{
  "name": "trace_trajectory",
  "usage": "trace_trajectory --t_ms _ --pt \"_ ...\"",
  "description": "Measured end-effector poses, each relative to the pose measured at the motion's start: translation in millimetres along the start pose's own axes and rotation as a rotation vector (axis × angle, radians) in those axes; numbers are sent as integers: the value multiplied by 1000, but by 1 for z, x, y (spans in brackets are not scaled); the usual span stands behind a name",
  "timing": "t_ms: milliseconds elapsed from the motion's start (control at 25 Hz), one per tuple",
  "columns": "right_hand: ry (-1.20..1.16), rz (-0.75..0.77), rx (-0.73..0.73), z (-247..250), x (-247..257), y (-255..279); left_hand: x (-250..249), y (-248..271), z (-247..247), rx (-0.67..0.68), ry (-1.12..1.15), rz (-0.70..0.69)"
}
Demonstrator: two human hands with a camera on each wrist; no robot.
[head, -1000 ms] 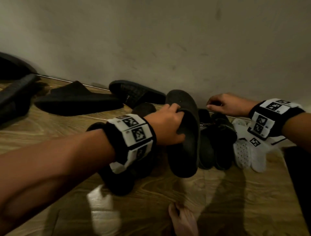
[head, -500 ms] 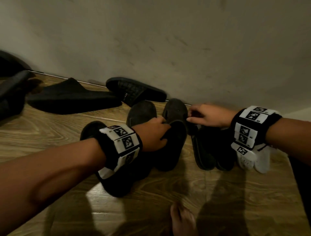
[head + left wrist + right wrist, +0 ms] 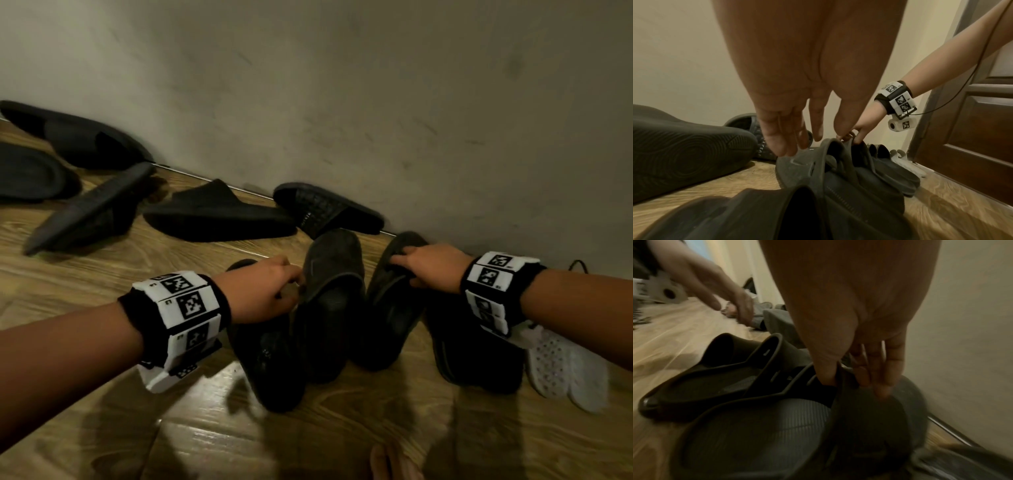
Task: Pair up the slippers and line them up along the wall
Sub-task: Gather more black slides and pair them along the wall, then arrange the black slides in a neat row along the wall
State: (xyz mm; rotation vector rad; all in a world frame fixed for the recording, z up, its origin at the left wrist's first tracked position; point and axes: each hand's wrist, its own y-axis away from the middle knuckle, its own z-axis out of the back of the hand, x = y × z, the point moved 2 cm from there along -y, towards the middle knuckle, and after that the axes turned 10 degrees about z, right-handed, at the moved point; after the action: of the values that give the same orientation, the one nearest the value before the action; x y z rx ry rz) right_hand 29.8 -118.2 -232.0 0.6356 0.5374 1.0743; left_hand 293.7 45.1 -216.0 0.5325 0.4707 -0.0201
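My right hand (image 3: 424, 267) pinches the strap of a black slipper (image 3: 387, 315) whose toe points at the wall (image 3: 342, 102); in the right wrist view, thumb and fingers (image 3: 879, 382) close on that strap (image 3: 840, 386). My left hand (image 3: 274, 291) hovers with relaxed, straight fingers (image 3: 777, 142) at the edge of a matching black slipper (image 3: 334, 308) just to its left. A third black slipper (image 3: 270, 370) lies under my left wrist. A dark pair (image 3: 472, 356) and white slippers (image 3: 565, 366) stand to the right by the wall.
Several loose black slippers lie scattered at the left: one (image 3: 219, 216), a textured one (image 3: 325, 209), a tilted one (image 3: 89, 212) and two more (image 3: 78, 140) further back. A dark wooden door (image 3: 972, 146) stands at the right. A bare foot (image 3: 387, 462) is on the wood floor.
My left hand has let go of the black slipper that it held. My right hand has taken that slipper by the strap and it now sits on the floor, toe to the wall.
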Motion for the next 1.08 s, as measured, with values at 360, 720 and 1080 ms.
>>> trace_trajectory --t_ms 360,720,1080 --pt "-23 71 184 12 13 4 27 7 1 9 -62 62" --pt "-84 153 -139 94 34 -88 121 48 5 86 -223 314" --pt "73 127 -96 100 52 -112 56 34 -48 -35 -462 117"
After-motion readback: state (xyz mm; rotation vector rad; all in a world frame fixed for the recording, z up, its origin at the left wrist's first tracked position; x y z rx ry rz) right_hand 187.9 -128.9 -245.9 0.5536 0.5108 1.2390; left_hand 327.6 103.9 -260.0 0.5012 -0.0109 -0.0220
